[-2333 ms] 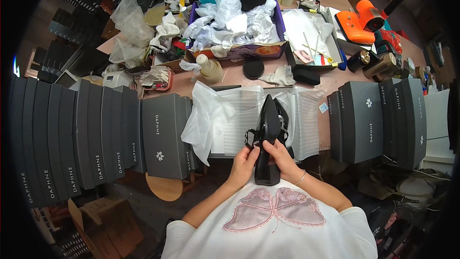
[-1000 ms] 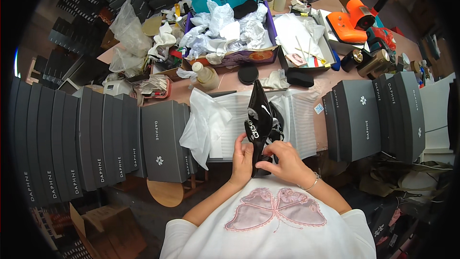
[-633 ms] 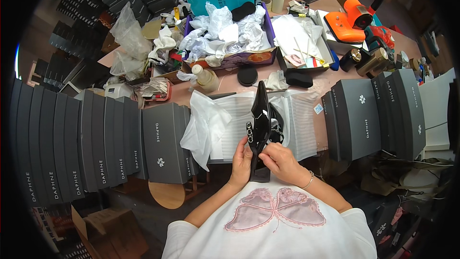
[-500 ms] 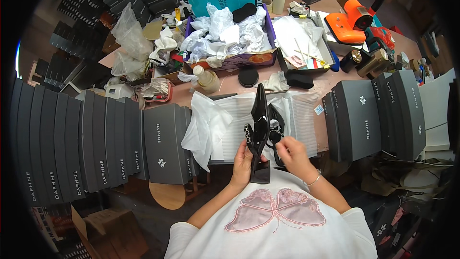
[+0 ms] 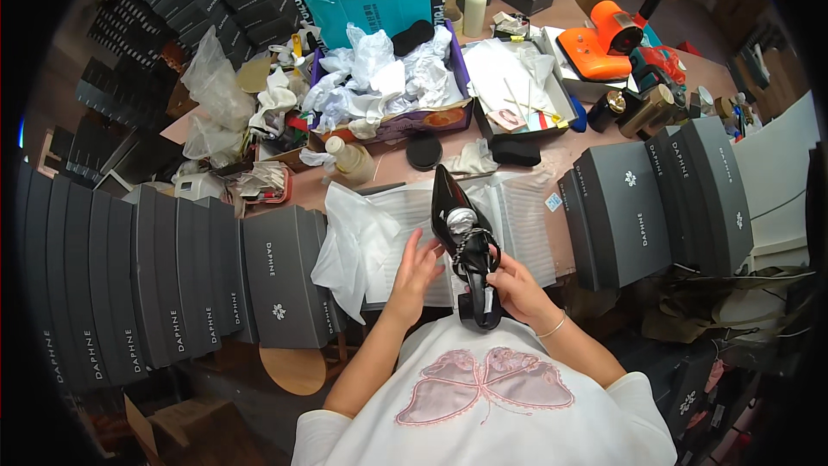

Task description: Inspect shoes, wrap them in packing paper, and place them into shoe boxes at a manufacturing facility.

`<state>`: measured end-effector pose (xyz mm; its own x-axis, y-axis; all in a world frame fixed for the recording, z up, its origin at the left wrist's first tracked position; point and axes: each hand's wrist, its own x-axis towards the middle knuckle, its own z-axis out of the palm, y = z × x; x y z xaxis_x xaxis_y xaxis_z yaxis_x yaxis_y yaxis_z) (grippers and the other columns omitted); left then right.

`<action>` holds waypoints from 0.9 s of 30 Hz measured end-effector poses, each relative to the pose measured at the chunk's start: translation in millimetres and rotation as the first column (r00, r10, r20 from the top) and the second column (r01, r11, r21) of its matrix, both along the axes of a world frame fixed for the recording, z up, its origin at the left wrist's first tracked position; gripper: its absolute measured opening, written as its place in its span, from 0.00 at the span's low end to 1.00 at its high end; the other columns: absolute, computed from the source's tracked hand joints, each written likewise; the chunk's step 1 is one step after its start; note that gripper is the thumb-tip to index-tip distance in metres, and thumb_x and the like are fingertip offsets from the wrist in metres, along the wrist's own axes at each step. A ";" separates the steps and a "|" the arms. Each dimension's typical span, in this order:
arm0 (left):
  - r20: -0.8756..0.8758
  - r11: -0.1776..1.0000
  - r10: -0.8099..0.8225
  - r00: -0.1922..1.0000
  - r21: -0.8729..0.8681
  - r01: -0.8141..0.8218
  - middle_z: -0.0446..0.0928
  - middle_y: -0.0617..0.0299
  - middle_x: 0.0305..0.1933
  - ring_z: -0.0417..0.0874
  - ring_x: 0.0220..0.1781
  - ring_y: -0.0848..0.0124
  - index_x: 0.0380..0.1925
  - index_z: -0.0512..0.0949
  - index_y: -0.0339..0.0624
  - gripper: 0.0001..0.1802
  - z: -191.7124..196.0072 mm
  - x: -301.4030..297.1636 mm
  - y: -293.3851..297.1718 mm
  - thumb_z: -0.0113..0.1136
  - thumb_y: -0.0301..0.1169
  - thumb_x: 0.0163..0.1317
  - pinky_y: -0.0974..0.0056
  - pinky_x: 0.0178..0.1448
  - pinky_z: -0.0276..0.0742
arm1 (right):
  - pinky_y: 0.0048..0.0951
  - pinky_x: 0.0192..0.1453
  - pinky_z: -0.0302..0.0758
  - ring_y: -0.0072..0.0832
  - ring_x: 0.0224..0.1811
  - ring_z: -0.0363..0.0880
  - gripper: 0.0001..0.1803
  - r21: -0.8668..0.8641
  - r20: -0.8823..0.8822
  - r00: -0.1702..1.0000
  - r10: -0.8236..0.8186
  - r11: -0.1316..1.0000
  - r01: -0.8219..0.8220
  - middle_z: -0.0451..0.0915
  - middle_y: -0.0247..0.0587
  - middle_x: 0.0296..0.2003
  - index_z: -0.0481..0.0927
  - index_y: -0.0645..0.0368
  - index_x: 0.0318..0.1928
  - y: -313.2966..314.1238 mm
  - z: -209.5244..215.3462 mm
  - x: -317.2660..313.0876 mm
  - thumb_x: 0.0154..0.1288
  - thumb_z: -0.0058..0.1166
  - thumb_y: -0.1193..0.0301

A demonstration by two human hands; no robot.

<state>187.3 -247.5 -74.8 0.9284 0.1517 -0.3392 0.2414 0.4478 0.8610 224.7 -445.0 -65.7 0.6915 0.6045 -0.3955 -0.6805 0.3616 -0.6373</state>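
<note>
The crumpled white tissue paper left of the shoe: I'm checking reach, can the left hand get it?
Probably yes: the left hand, open, hovers beside the tissue paper, nothing between them.

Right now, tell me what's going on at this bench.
A person holds a glossy black pointed shoe over an open white shoebox. The right hand grips it near the heel, beside the strap; the left hand is open, fingers spread beside it. White tissue paper lies at the left, dark grey boxes on both sides.

Left hand [image 5: 417,261] fingers spread, right hand [image 5: 511,283] clasped
</note>
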 end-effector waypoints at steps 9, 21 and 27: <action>-0.233 0.901 -0.113 0.966 -0.434 0.001 0.75 0.63 0.49 0.75 0.52 0.67 0.53 0.71 0.50 0.27 -25.9 21.7 -8.6 0.59 0.54 0.61 0.54 0.53 0.71 | 0.36 0.53 0.79 0.37 0.45 0.82 0.21 0.206 -0.367 0.928 0.058 0.978 0.021 0.78 0.54 0.49 0.69 0.68 0.58 1.7 -18.0 -5.1 0.69 0.40 0.70; -0.136 0.994 0.041 0.990 -0.097 -0.055 0.71 0.60 0.57 0.73 0.56 0.69 0.65 0.57 0.43 0.38 -27.4 11.0 -20.0 0.64 0.45 0.62 0.56 0.59 0.69 | 0.31 0.60 0.71 0.33 0.58 0.73 0.50 -0.185 0.318 0.910 0.264 0.959 -0.213 0.60 0.52 0.65 0.34 0.55 0.74 -8.8 -9.3 -4.8 0.63 0.57 0.69; -0.222 0.125 -0.244 0.944 0.958 0.258 0.80 0.47 0.41 0.83 0.41 0.54 0.54 0.73 0.37 0.23 -45.8 61.9 130.0 0.60 0.37 0.62 0.54 0.43 0.78 | 0.30 0.50 0.78 0.30 0.44 0.79 0.43 -0.133 0.010 0.995 0.100 0.986 -0.098 0.69 0.48 0.55 0.48 0.57 0.71 -27.7 -5.0 -1.3 0.57 0.54 0.74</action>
